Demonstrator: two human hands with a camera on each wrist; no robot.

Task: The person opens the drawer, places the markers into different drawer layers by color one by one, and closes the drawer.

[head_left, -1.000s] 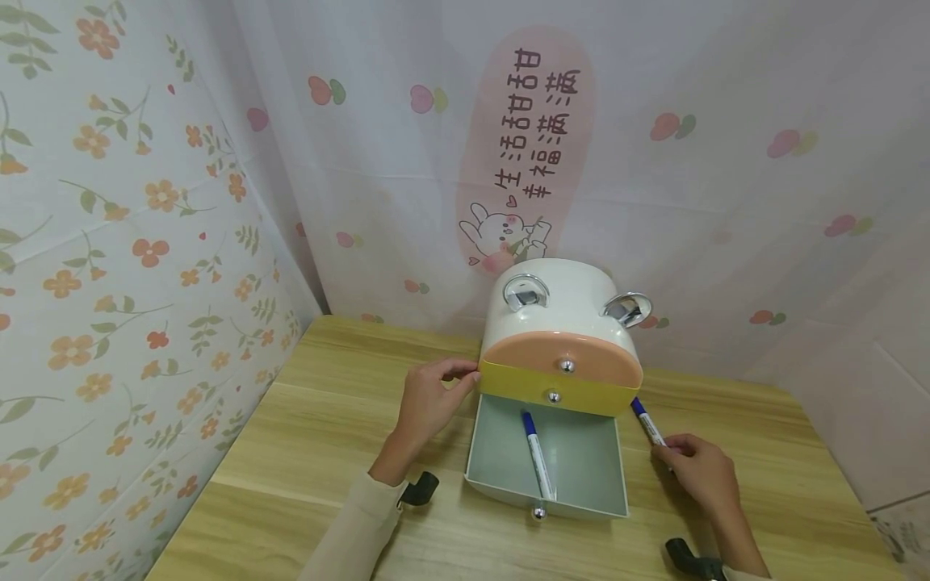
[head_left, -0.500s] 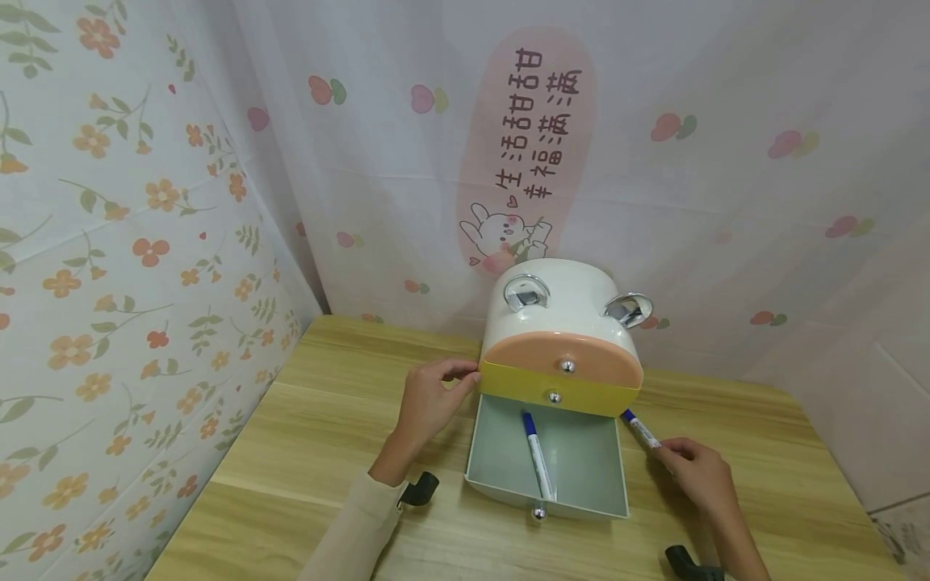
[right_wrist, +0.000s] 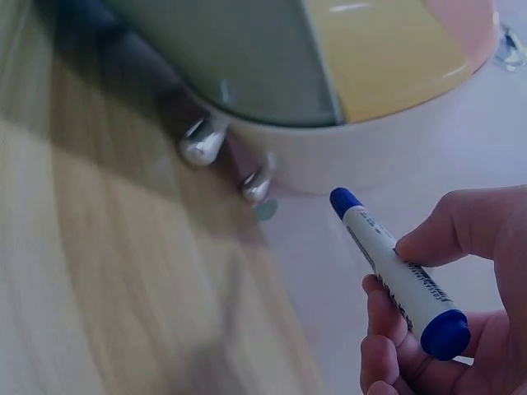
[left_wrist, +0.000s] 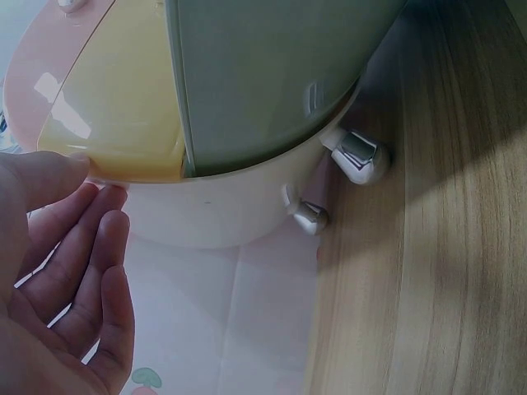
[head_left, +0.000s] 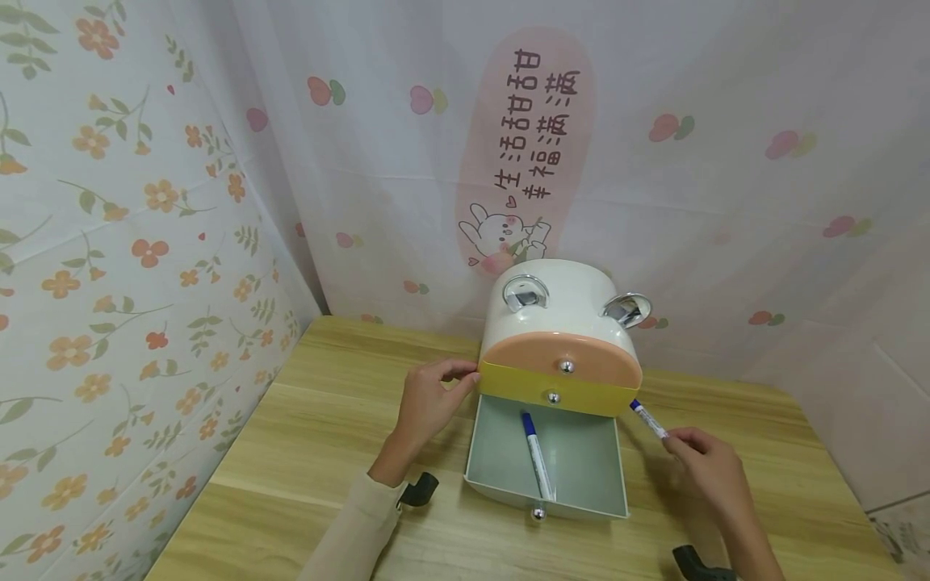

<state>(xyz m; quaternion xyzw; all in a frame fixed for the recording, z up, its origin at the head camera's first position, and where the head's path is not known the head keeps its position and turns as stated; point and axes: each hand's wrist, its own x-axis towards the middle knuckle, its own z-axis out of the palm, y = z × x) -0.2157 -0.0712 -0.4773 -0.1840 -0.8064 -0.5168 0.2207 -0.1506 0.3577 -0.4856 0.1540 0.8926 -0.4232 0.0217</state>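
Observation:
A small white drawer cabinet (head_left: pixel 574 290) with chrome ear-like loops stands on the wooden table. Its lowest drawer, pale green (head_left: pixel 588 460), is pulled out and holds a blue-capped marker (head_left: pixel 538 458). Above it, the yellow drawer (head_left: pixel 514 382) and the orange drawer (head_left: pixel 526 351) are closed. My left hand (head_left: pixel 433 397) grips the cabinet's left edge, thumb on the yellow front (left_wrist: pixel 123 123), fingertips against the white side. Right of the cabinet, my right hand (head_left: pixel 710 468) pinches a second white marker (right_wrist: pixel 395 267) with blue ends between thumb and fingers, cap toward the cabinet.
The wood-grain table (head_left: pixel 327 452) extends on both sides of the cabinet. A printed white curtain (head_left: pixel 392 202) hangs close behind it, and a floral cloth (head_left: pixel 131 266) is on the left. Black wrist mounts (head_left: pixel 419 489) sit by both hands.
The marker in my right hand swung toward the green drawer, then back to the right; the hand now sits slightly farther right. The left hand and the drawers stay still.

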